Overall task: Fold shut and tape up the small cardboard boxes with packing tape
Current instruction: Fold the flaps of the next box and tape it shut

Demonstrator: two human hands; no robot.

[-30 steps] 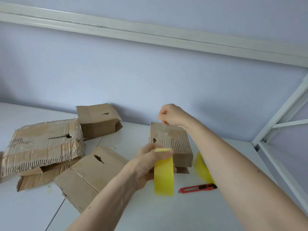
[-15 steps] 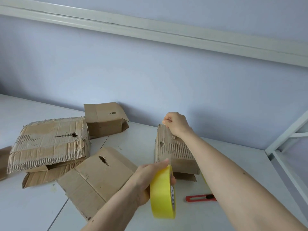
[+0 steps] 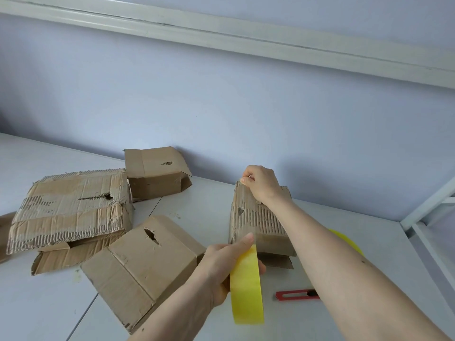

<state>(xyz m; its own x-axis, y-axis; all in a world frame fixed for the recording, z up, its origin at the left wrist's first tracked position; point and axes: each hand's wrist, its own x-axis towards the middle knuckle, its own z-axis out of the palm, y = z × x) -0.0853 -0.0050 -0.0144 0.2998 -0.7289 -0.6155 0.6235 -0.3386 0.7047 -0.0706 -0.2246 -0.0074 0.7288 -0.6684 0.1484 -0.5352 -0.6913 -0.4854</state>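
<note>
A small torn cardboard box [image 3: 256, 222] stands on the white table [image 3: 209, 198], its flaps folded shut. My right hand [image 3: 261, 184] has curled fingers at the box's far top edge and pinches the tape end there. At the box's near edge, my left hand [image 3: 226, 264] grips a yellow packing tape roll [image 3: 246, 289] held on edge. The strip between roll and far edge is thin and hard to make out.
A red box cutter [image 3: 295, 295] lies under my right forearm, and a second yellow roll [image 3: 349, 242] peeks out behind it. Three other boxes lie to the left: a large torn one [image 3: 71, 207], a smooth one [image 3: 142, 264] and one by the wall [image 3: 155, 173]. A white frame [image 3: 428, 205] stands at the right.
My right hand came down from above the box onto its far top edge. My left hand drew the roll back toward me and lower.
</note>
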